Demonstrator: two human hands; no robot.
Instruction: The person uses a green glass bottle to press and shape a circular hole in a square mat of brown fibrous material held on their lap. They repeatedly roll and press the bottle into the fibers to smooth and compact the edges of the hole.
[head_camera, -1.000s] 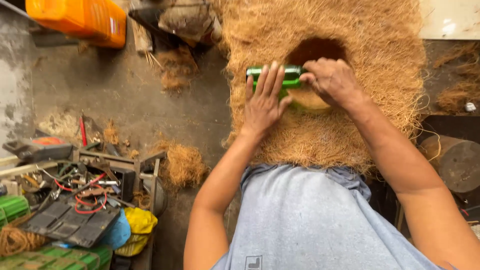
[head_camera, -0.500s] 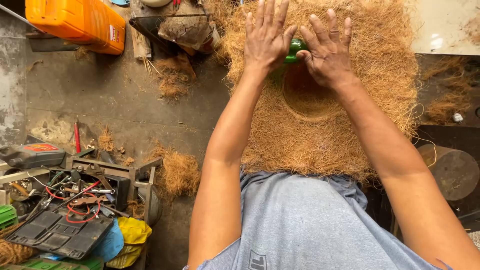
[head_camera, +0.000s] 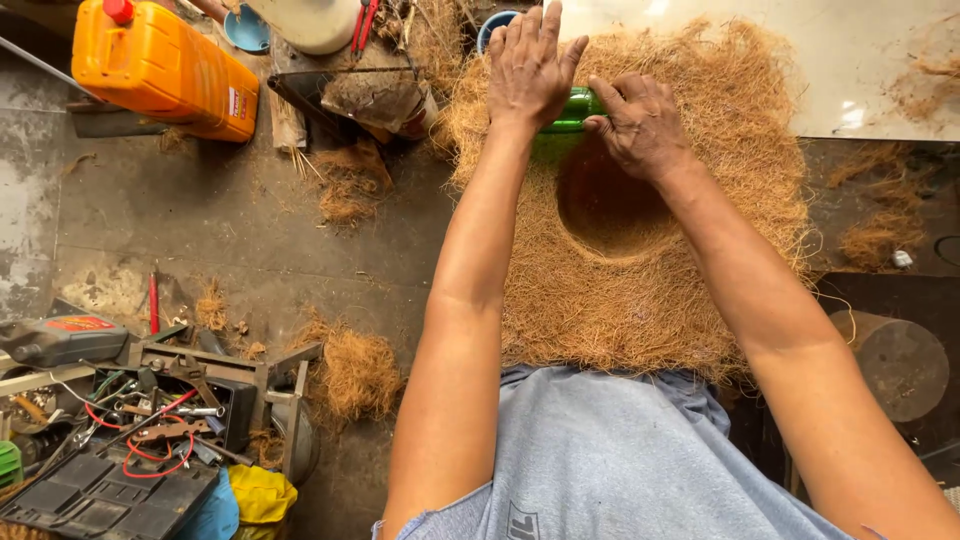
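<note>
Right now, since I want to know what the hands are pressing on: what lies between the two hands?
In the head view, a green bottle lies between the left hand and right hand, on the coir fibre mat.

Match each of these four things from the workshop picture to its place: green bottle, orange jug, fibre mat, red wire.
Things:
1. green bottle
2. orange jug
3. fibre mat
4. red wire

Places:
A. top left, on the floor
B. under both arms, with a round hollow in the middle
C. bottom left, among the tools
D. between the left hand and right hand

Pairs: 1-D, 2-A, 3-B, 4-C
</note>
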